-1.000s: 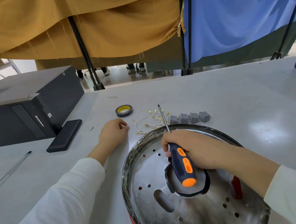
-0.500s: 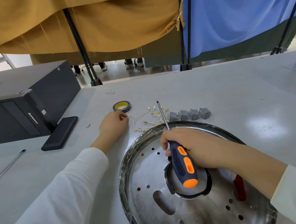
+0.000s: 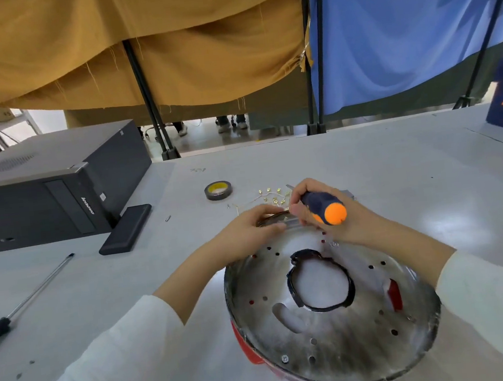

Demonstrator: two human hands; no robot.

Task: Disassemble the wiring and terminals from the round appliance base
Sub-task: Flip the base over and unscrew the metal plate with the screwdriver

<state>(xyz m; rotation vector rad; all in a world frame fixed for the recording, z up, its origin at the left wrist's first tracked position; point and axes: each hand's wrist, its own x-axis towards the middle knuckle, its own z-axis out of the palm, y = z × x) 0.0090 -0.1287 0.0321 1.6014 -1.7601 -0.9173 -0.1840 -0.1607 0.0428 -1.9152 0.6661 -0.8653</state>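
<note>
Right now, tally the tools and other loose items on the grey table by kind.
Screwdrivers: 2, orange-capped dark-handled screwdriver, long-shafted black-handled screwdriver
Tape rolls: 1, black-and-yellow tape roll
Round metal bases: 1, shiny perforated round metal base
Computer cases: 1, black desktop computer case
Total: 5

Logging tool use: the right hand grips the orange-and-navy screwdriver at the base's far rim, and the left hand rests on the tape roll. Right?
Not quite. In the head view the left hand is on the base's far rim, beside the right hand gripping the screwdriver. The tape roll lies untouched.
</note>
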